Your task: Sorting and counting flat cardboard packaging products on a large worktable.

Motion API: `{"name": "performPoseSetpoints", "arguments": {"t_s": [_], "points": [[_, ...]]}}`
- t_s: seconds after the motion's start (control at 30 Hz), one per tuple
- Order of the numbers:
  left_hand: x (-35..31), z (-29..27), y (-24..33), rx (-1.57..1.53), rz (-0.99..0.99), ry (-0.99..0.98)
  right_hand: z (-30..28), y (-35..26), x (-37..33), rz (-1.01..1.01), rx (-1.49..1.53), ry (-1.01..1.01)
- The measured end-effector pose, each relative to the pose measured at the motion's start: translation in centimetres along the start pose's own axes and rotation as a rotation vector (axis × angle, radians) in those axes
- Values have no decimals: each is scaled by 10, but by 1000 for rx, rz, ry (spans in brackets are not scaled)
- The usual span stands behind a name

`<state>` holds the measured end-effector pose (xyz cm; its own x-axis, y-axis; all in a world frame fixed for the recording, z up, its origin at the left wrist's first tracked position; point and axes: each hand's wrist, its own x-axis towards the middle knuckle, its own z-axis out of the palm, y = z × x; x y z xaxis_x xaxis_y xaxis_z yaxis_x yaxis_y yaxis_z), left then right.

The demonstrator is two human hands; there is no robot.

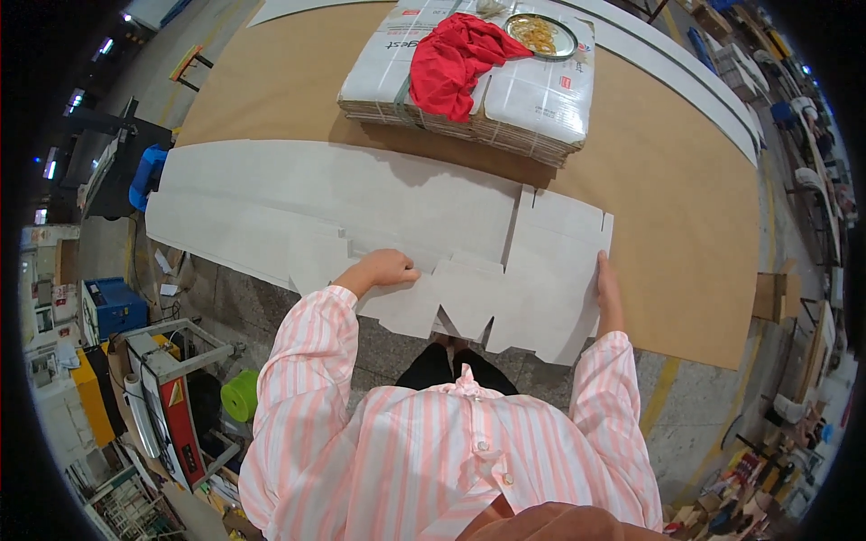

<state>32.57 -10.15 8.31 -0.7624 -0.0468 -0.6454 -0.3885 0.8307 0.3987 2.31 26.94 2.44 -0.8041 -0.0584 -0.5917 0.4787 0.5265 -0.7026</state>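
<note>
A white die-cut cardboard blank [555,239] with slots and notched flaps lies across the near side of the table, its front flaps hanging over the edge. My left hand [383,269] is closed at the blank's middle, fingers curled by a notched flap. At the right end, my right hand [610,293] holds the blank's side edge; some of its fingers are hidden. White board [271,185] stretches away to the left; whether it is one piece with the blank I cannot tell.
Brown board [686,261] covers the table. Beyond the blank sits a strapped stack of flat printed cartons [532,108], topped by a red cloth [456,68] and a round dish of yellowish bits [538,38]. A green bucket [240,395] and a red-panelled machine [180,433] stand lower left.
</note>
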Motion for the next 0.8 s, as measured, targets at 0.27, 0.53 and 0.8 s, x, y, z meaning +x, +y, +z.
{"name": "performPoseSetpoints", "arguments": {"t_s": [0.27, 0.53, 0.8], "points": [[-1, 5, -3, -19, -14, 9, 0, -5, -8, -52, 10, -73], [-6, 15, -6, -18, -86, 25, 28, -39, -35, -443, -660, 816], [3, 3, 18, -8, -135, -42, 282, -111, -185, -670, -136, -831]]}}
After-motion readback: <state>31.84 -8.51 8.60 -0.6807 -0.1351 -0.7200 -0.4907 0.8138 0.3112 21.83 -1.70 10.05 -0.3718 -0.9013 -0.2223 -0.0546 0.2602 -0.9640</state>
